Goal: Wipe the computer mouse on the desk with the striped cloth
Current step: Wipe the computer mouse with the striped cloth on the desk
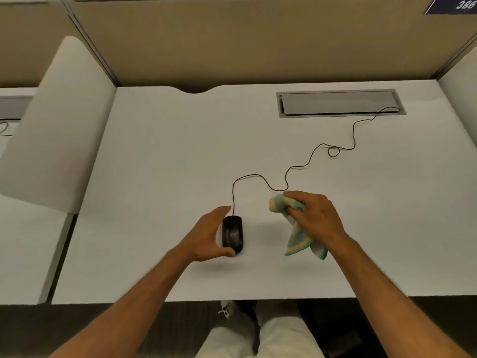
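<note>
Left hand (206,235) is spread in a wide C beside the black mouse (232,234), its fingers (219,211) released, thumb tip touching the mouse's near end. Right hand (316,215) has its fingers clenched on the bunched striped cloth (296,232), lifted right of centre. The mouse lies low centre on the white worktop (167,164), long axis running up-frame, cable (296,167) leading away. A sign (458,5) at upper right reads "386".

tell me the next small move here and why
Probably bring the right hand with the cloth left onto the top of the mouse. The cloth is bunched in that hand and still beside the mouse, not touching it, while the left hand already cups the mouse's left side on the desk, seemingly to steady it.
</note>
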A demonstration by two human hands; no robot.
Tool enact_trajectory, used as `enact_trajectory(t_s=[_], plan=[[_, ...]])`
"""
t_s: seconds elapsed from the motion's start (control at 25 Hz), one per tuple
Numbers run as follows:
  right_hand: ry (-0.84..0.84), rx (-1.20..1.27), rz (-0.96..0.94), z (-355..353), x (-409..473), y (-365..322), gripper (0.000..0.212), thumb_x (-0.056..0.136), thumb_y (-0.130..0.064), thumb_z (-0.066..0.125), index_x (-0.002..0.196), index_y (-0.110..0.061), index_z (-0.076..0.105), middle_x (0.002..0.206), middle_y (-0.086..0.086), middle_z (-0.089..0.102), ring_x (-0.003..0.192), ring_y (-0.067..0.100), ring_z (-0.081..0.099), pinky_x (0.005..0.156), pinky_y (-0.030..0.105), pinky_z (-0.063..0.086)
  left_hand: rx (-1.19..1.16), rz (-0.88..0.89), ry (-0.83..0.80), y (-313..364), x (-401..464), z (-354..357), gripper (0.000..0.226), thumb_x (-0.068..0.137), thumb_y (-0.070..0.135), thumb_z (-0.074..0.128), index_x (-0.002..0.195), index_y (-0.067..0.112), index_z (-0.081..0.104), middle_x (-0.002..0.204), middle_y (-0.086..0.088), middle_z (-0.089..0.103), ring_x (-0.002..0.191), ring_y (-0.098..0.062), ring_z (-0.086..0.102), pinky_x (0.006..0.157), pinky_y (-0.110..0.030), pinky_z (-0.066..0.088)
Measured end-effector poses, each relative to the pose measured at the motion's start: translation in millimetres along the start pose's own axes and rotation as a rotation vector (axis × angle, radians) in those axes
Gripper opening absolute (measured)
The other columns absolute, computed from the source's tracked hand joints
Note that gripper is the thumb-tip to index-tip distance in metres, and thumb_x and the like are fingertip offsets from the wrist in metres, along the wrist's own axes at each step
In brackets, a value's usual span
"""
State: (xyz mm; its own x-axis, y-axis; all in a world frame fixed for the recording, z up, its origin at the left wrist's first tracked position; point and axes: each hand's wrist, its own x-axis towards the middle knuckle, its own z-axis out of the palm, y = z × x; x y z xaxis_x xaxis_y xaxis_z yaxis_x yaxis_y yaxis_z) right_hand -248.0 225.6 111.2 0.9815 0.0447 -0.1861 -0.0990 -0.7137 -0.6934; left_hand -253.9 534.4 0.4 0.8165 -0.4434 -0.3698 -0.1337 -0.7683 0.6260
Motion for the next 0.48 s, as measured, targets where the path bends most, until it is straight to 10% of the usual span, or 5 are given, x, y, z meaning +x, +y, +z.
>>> enact_trajectory(t_s=[0.24,0.48], plan=[[-0.223,-0.176,0.001,38.9,-1.0,0.2,0.032,0.085,-0.010,0.040,0.096,-0.032,0.061,0.085,-0.008,0.068,0.048,0.009,0.067,0.056,0.035,0.058,-0.057,0.025,0.036,-41.5,-0.9,38.8,0.138,0.058,0.081,0.078,0.158,0.044,-0.009,0.164,0.031,-0.009,0.151,0.003,0.001,0.123,-0.038,0.015],[-0.140,-0.419,-0.157,76.7,8.1,12.5,0.028,0.091,-0.009,0.049,0.109,-0.028,0.060,0.098,0.000,0.064,0.068,0.024,0.062,0.062,0.037,0.055,-0.052,0.050,0.134,-48.2,10.1,56.2,0.131,0.061,0.078,0.078,0.160,0.038,0.002,0.166,0.025,0.003,0.150,0.007,0.005,0.125,-0.041,0.010]])
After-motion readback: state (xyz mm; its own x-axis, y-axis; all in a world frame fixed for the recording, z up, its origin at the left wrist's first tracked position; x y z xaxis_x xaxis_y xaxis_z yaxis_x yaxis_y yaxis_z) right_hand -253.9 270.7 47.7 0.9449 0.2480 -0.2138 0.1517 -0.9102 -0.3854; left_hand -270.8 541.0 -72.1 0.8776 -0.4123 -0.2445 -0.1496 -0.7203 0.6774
